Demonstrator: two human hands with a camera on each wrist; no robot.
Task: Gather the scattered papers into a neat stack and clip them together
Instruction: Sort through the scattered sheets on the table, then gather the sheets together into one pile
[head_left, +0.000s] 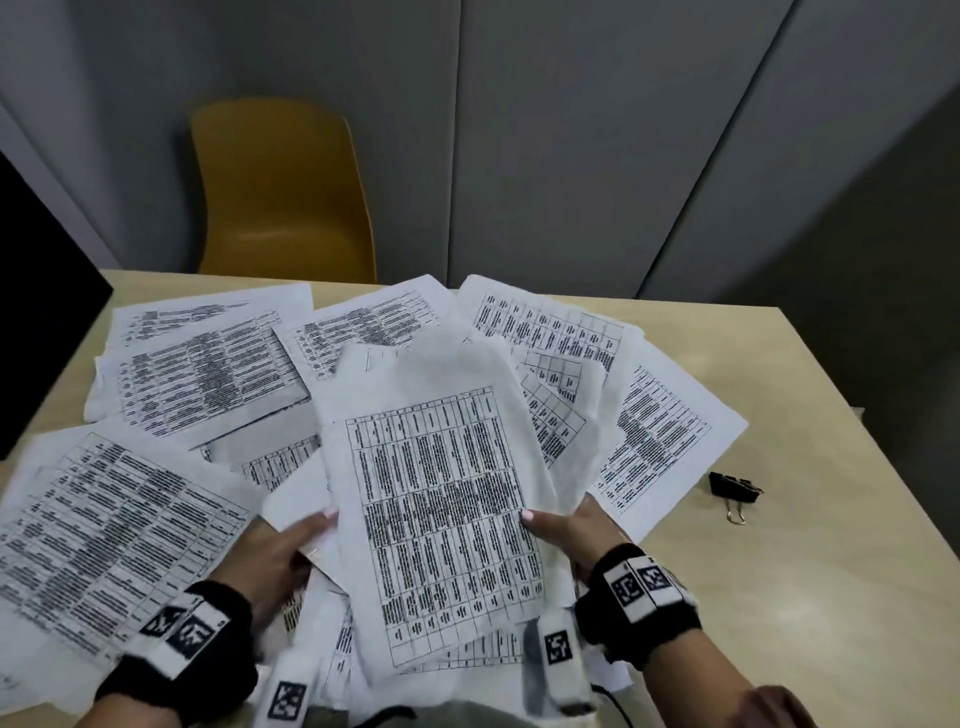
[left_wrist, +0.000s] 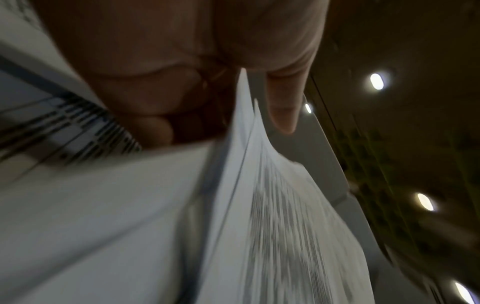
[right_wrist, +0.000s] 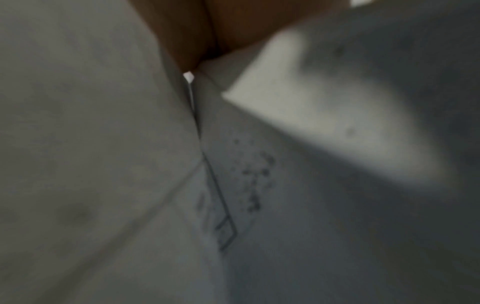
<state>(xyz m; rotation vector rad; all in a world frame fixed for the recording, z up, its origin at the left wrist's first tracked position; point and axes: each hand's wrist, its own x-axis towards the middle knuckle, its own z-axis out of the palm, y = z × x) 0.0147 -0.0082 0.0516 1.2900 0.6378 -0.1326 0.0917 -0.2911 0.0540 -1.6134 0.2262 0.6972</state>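
Note:
Several printed sheets (head_left: 208, 384) with tables lie scattered over the beige table (head_left: 779, 597). A lifted bundle of sheets (head_left: 441, 499) is held between both hands at the front centre. My left hand (head_left: 291, 545) grips its left edge, thumb on top; the left wrist view shows the thumb (left_wrist: 283, 107) pressing the bundle's edges (left_wrist: 249, 154). My right hand (head_left: 566, 530) grips the right edge with its thumb on the printed face. In the blurred right wrist view, only paper (right_wrist: 233, 185) and a bit of palm show. A black binder clip (head_left: 735, 491) lies on the table to the right.
A yellow chair (head_left: 283, 192) stands behind the table's far edge. A dark screen (head_left: 36, 312) sits at the far left. Grey wall panels rise behind. Bare tabletop shows around the clip at the right.

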